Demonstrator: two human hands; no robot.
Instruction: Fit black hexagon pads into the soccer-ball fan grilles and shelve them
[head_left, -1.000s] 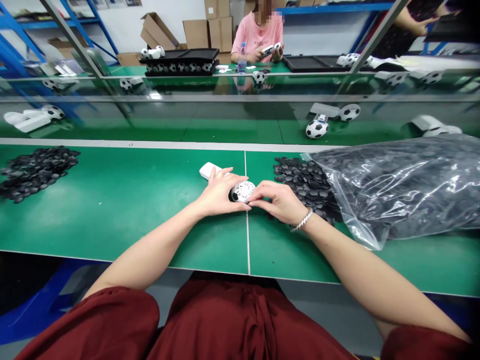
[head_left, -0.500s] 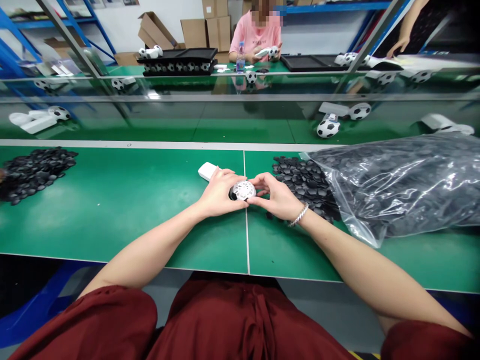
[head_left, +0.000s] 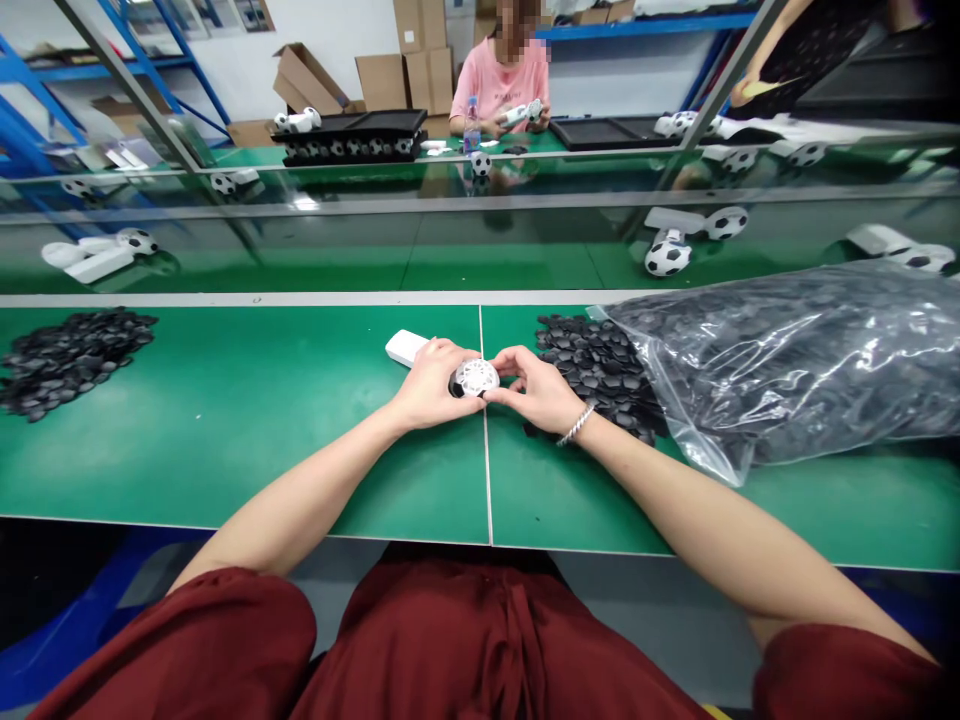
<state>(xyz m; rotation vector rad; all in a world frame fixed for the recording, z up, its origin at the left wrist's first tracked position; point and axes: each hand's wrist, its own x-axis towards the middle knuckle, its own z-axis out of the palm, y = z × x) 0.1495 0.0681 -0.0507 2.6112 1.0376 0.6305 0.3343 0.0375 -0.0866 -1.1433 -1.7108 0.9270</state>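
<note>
My left hand (head_left: 431, 385) grips a white plastic handle (head_left: 405, 347) that runs up and left from a round white lattice ball (head_left: 475, 378). A black patch shows on the ball's left side. My right hand (head_left: 532, 390) pinches the ball's right edge with its fingertips, and a silver bracelet (head_left: 575, 426) circles that wrist. Both hands rest just above a green workbench (head_left: 225, 450). A pile of black hexagonal patches (head_left: 592, 365) lies close to my right hand.
A clear plastic bag of black patches (head_left: 787, 360) lies at the right. Another patch pile (head_left: 67, 360) sits at the left. Beyond a glass partition (head_left: 480, 240), white-handled soccer-ball toys (head_left: 667, 258) stand on a shelf, and a co-worker (head_left: 502, 85) holds one.
My hands stay together on the ball, with my right fingers shifting slightly around it. The whole scene drifts slightly left and the view tilts, showing more of the far shelves.
</note>
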